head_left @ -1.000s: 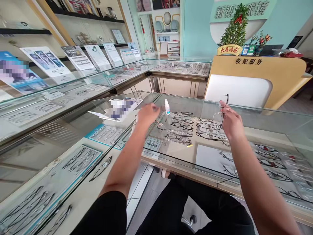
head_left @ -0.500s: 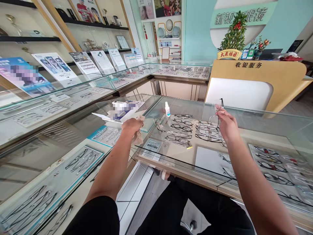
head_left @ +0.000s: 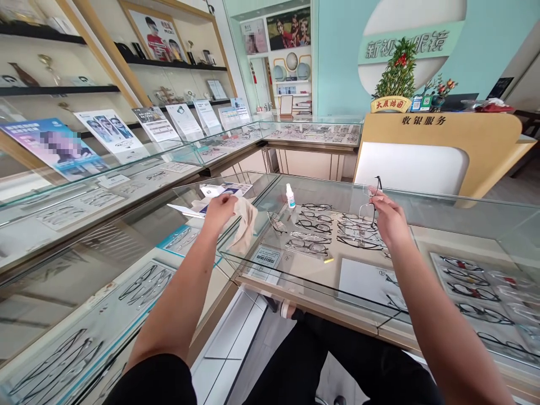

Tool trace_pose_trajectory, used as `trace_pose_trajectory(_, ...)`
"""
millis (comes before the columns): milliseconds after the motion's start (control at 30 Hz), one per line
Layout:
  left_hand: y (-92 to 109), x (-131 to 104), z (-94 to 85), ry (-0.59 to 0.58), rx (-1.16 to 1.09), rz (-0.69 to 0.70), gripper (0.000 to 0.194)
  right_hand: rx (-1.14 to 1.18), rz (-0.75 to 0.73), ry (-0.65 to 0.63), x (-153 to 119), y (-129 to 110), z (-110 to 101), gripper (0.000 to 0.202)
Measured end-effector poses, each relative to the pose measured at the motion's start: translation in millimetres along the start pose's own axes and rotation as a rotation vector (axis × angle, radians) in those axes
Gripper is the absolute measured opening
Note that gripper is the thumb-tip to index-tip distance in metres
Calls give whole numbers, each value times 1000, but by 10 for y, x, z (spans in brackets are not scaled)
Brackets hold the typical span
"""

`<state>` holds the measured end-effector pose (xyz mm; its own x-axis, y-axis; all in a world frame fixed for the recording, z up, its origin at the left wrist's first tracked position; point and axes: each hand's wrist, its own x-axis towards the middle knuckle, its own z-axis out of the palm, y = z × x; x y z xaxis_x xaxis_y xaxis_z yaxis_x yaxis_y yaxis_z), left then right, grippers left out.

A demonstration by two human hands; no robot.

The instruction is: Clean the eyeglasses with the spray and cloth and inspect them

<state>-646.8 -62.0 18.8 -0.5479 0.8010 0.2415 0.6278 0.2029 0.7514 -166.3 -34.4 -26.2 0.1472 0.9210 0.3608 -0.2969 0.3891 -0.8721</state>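
Observation:
My right hand [head_left: 390,216] is raised over the glass counter, fingers closed on a thin-rimmed pair of eyeglasses [head_left: 366,211]; one dark temple tip points up. My left hand [head_left: 222,211] is closed at the edge of a beige cloth [head_left: 244,225], which drapes down from its fingertips over the counter's corner; part of the grip is hidden. Behind and below that hand lies an opened white box or leaflet [head_left: 182,211]. A small white bottle [head_left: 290,197] stands upright between the hands. Near it, another pair of glasses [head_left: 276,223] rests on the glass, its temples up.
The glass display counter [head_left: 312,281] holds rows of eyeglasses [head_left: 314,225], with more on a tray [head_left: 476,292] at the right. A second case [head_left: 147,281] runs along the left. Upright leaflets [head_left: 110,135] line the back case. A wooden cashier desk [head_left: 485,132] stands behind.
My left hand has moved up and slightly left, and the cloth, bunched under it before, now hangs spread to its right. My right hand keeps the eyeglasses almost in place. The view has tilted up.

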Motion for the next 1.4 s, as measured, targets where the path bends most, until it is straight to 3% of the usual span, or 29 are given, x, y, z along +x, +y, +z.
trace_pose_trajectory(167, 693, -85, -280, 72, -502, 100, 22, 34, -12, 21, 40, 3, -13, 22)
trace_pose_trajectory(267, 1304, -148, -235, -31, -607, 268, 26, 31, -11, 43, 83, 33, -48, 24)
trace_pose_trajectory(400, 2098, -204, 238, -148, -458, 509, 16, 17, -11, 86, 141, 68, -111, 27)
trace_pose_trajectory(500, 2434, -273, 763, -229, -468, 579, 9, 13, -22, 112, 172, 59, -150, 29)
trace_pose_trajectory(567, 2471, -352, 1092, -308, -517, 550, 11, 13, -35, 129, 185, 35, -164, 29)
trace_pose_trajectory(667, 2315, -511, 1470, -356, -595, 430, 19, 5, -48, 148, 197, -20, -169, 27)
trace_pose_trajectory(733, 2160, -623, 1646, -402, -707, 271, 24, 5, -48, 157, 197, -62, -165, 26)
trace_pose_trajectory(833, 1963, -769, 1818, -571, -926, 68, 40, 18, -46, 153, 184, -117, -151, 26)
trace_pose_trajectory(1000, 1779, -977, 1924, -703, -1029, 149, 61, 3, -53, 90, 101, -182, -60, 27)
trace_pose_trajectory(1200, 1691, -1286, 1881, -868, -956, 286, 60, 3, -11, -4, -63, -227, 156, 38)
trace_pose_trajectory(1400, 1710, -1424, 1827, -946, -1004, 268, 61, 13, 5, -1, -124, -211, 236, 37)
